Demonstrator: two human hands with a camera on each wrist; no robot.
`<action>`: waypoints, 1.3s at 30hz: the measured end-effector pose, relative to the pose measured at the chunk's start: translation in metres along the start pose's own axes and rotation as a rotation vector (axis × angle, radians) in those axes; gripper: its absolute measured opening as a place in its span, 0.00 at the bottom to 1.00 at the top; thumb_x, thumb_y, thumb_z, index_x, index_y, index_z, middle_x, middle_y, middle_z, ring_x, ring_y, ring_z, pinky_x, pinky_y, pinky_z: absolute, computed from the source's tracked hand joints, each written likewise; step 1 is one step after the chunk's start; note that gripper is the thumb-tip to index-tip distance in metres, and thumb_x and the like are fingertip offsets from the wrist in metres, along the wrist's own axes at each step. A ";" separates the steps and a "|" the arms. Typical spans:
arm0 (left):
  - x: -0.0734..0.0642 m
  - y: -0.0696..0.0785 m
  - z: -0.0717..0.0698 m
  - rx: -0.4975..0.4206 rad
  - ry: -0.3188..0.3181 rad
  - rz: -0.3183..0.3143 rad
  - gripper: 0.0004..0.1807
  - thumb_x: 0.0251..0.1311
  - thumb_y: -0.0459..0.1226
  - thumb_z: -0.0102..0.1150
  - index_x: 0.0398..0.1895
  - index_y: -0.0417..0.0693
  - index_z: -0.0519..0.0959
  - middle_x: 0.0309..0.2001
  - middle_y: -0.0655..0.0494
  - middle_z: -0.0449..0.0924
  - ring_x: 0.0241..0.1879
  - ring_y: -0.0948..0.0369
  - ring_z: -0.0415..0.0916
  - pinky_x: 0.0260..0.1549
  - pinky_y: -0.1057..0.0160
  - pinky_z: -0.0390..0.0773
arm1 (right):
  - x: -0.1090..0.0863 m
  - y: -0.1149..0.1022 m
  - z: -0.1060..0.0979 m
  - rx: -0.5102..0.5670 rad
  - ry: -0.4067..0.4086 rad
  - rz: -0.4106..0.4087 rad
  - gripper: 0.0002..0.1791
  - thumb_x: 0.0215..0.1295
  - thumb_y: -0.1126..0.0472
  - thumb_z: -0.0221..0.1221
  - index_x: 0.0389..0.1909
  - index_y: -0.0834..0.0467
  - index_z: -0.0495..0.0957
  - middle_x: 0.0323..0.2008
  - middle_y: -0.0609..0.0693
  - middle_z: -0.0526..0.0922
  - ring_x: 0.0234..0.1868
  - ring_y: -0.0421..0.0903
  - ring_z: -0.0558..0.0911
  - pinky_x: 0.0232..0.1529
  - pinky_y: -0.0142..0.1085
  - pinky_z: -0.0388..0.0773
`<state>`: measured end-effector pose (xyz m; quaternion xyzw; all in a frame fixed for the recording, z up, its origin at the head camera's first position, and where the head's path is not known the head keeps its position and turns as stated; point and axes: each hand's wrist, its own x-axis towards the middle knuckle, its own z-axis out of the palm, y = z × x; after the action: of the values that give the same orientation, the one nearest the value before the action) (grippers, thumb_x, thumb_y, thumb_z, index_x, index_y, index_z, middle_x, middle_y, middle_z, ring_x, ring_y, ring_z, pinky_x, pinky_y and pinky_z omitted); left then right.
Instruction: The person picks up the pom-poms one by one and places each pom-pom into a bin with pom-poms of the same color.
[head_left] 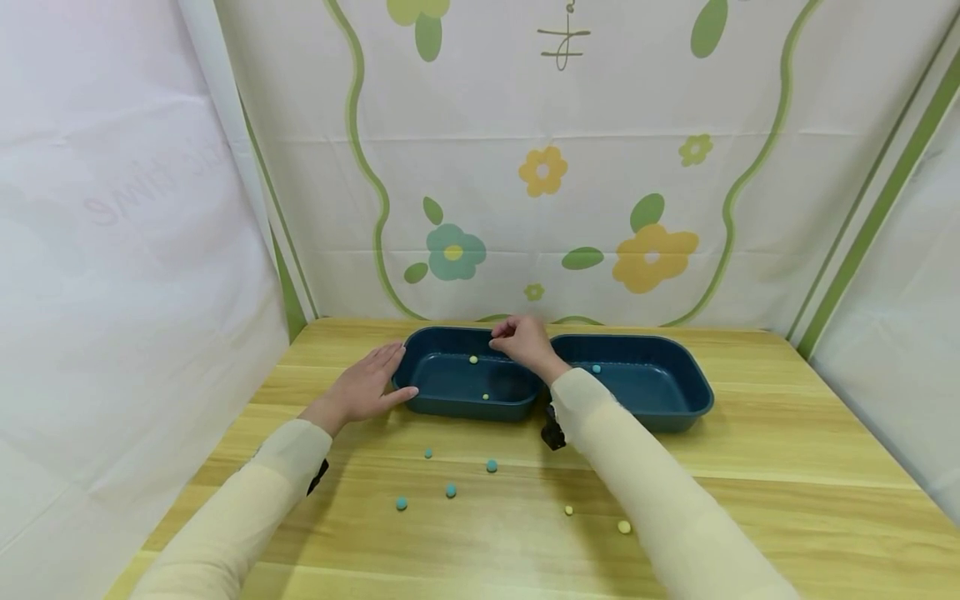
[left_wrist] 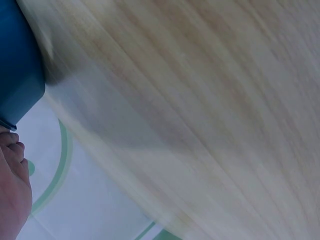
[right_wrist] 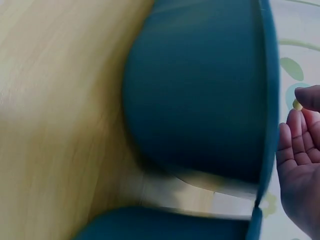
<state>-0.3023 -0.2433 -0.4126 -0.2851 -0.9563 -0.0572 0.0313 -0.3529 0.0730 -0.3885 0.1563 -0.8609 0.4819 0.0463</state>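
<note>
Two dark blue trays stand side by side at the back of the wooden table [head_left: 750, 467]. My left hand [head_left: 384, 377] lies flat with straight fingers against the outer left wall of the left tray [head_left: 457, 408]; its fingers [left_wrist: 12, 185] show by the tray corner [left_wrist: 17, 65]. Over that tray's back right part hovers my right hand [head_left: 501, 337], loosely curled with nothing seen in it [right_wrist: 300, 155]. Two small yellow balls [head_left: 473, 359] [head_left: 486, 397] are inside the left tray [right_wrist: 200, 90]. One teal ball [head_left: 596, 367] sits in the right tray [head_left: 675, 408].
Several small teal balls [head_left: 451, 490] lie loose on the table in front of the trays, and two yellow ones [head_left: 624, 527] lie nearer my right sleeve. A flowered cloth backdrop [head_left: 570, 208] closes the back, and white cloth walls close both sides.
</note>
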 end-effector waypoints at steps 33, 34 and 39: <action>0.000 0.002 -0.002 -0.002 0.000 0.003 0.48 0.69 0.62 0.43 0.74 0.30 0.50 0.74 0.37 0.47 0.73 0.45 0.44 0.71 0.49 0.45 | 0.001 -0.005 0.003 -0.066 -0.020 0.062 0.03 0.62 0.64 0.65 0.35 0.59 0.81 0.35 0.51 0.82 0.36 0.47 0.80 0.40 0.38 0.80; 0.000 0.002 -0.002 -0.001 0.001 0.003 0.48 0.69 0.62 0.43 0.74 0.30 0.50 0.74 0.37 0.47 0.73 0.45 0.44 0.71 0.49 0.45 | 0.001 -0.006 0.002 -0.067 -0.021 0.059 0.04 0.62 0.64 0.65 0.36 0.59 0.81 0.35 0.52 0.82 0.36 0.47 0.80 0.40 0.39 0.80; 0.000 0.003 -0.002 0.005 0.000 0.002 0.48 0.69 0.62 0.42 0.74 0.31 0.50 0.74 0.37 0.48 0.73 0.45 0.45 0.70 0.49 0.46 | -0.001 -0.015 -0.006 -0.073 -0.018 0.043 0.05 0.63 0.64 0.64 0.38 0.61 0.82 0.36 0.53 0.82 0.37 0.49 0.80 0.41 0.41 0.80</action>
<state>-0.3010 -0.2411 -0.4102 -0.2859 -0.9562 -0.0546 0.0319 -0.3476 0.0711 -0.3727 0.1402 -0.8816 0.4495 0.0338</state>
